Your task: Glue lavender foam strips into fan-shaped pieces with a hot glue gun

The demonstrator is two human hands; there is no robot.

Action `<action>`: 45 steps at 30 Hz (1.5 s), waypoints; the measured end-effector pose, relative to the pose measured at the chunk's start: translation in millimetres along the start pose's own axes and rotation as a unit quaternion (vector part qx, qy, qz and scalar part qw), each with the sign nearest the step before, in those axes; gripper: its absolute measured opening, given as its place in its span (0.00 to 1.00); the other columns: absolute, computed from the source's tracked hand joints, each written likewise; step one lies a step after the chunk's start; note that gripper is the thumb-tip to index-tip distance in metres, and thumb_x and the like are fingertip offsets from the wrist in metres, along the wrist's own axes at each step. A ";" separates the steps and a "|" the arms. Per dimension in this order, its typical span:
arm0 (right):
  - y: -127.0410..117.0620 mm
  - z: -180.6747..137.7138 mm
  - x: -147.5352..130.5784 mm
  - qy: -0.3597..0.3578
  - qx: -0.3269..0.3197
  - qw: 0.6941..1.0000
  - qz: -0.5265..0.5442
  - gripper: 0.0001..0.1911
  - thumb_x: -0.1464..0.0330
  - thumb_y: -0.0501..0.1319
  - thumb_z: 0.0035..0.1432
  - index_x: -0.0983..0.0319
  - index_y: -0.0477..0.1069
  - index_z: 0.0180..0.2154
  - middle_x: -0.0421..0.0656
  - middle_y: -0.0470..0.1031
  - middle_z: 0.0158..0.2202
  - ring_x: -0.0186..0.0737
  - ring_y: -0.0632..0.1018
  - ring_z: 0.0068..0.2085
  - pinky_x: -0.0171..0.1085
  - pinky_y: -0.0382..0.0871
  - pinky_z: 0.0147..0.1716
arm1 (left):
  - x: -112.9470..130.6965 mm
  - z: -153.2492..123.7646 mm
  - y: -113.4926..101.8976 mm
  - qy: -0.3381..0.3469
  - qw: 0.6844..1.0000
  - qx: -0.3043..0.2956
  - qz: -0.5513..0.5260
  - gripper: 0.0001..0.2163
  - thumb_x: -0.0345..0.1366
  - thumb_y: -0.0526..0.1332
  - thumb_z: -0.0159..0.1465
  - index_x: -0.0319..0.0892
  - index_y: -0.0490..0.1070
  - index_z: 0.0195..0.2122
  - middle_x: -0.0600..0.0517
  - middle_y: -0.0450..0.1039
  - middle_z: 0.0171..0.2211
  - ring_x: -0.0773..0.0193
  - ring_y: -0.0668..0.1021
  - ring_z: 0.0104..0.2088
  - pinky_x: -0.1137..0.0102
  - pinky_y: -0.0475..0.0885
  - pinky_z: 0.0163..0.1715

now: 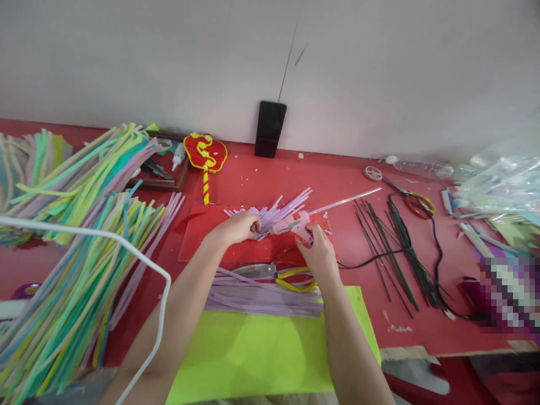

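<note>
smooth bent white cord [164, 301], spiky lilac strands [284, 212], pink glue gun [300, 226]

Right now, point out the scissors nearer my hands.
The pair along the red board's near edge; the other pair lies off right, by the dark stems.

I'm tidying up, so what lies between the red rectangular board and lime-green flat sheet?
The head view shows yellow-handled metal scissors and long fuzzy lilac stems.

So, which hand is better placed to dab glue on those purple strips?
Probably the right hand: it holds the pink glue gun, whose tip points toward the left hand, beside the purple strips.
</note>
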State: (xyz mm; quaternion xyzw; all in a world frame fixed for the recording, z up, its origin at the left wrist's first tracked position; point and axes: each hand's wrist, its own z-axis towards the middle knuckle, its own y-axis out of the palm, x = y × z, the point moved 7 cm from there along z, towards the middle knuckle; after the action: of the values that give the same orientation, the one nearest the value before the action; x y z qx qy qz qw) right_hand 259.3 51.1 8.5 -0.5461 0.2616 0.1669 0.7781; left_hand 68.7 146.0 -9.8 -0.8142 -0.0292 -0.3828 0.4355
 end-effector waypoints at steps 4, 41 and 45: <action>-0.5 0.7 2.4 0.011 0.004 1.000 0.007 0.12 0.62 0.55 0.55 0.60 0.65 0.41 0.48 0.74 0.39 0.46 0.75 0.40 0.45 0.69 0.39 | -0.9 0.8 0.4 0.002 1.000 0.002 0.001 0.06 0.29 0.64 0.50 0.41 0.71 0.30 0.55 0.71 0.28 0.66 0.72 0.29 0.73 0.62 0.29; -6.9 0.2 -0.7 0.031 0.002 0.999 -0.007 0.12 0.62 0.55 0.56 0.61 0.65 0.40 0.49 0.75 0.39 0.45 0.75 0.38 0.42 0.68 0.38 | 18.5 -7.7 -4.1 -0.011 0.998 0.031 0.061 0.04 0.27 0.60 0.50 0.41 0.71 0.26 0.52 0.75 0.26 0.65 0.74 0.27 0.73 0.62 0.27; -6.9 0.0 -0.5 0.027 0.005 1.000 -0.008 0.12 0.61 0.55 0.56 0.61 0.66 0.41 0.49 0.74 0.39 0.45 0.75 0.39 0.42 0.68 0.38 | 16.7 -7.3 -4.9 -0.011 0.997 0.036 0.061 0.03 0.28 0.61 0.51 0.41 0.71 0.27 0.51 0.75 0.28 0.64 0.75 0.29 0.72 0.62 0.28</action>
State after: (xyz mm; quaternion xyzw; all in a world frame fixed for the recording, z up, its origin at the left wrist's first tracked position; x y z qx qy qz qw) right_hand 262.7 48.8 14.1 -0.5490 0.2790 0.1442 0.7746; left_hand 74.3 138.9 6.8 -0.8024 0.0017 -0.3450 0.4869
